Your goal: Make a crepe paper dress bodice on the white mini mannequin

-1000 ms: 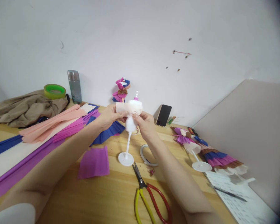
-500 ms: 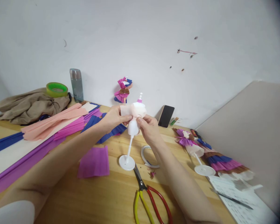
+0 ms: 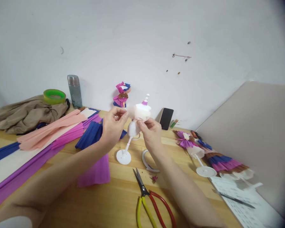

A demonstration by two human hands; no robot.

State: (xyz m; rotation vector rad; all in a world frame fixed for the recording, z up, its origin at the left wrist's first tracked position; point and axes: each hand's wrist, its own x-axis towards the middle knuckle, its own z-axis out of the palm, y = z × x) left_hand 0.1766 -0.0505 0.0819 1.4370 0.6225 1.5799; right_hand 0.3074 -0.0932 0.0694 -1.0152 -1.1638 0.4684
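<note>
A small white mannequin [image 3: 134, 126] on a thin stem with a round foot is held tilted above the wooden table [image 3: 114, 199]. Pale pink crepe paper [image 3: 140, 111] is wrapped round its bust. My left hand [image 3: 112, 126] pinches the left end of that paper. My right hand [image 3: 150, 133] grips the mannequin's bust from the right, fingers closed on it. A purple paper piece [image 3: 96, 172] lies under my left forearm.
Scissors [image 3: 152, 199] with yellow and red handles lie at the front. A tape ring [image 3: 147, 160], a phone [image 3: 166, 118], a bottle [image 3: 74, 91], green tape [image 3: 54, 96] on brown cloth, crepe sheets [image 3: 38, 139], finished paper dolls [image 3: 204, 155] and a printed sheet with pen [image 3: 239, 201] surround me.
Both hands have lifted and tilted the mannequin, so its foot has swung left off the table. My left hand has shifted up along the pink paper.
</note>
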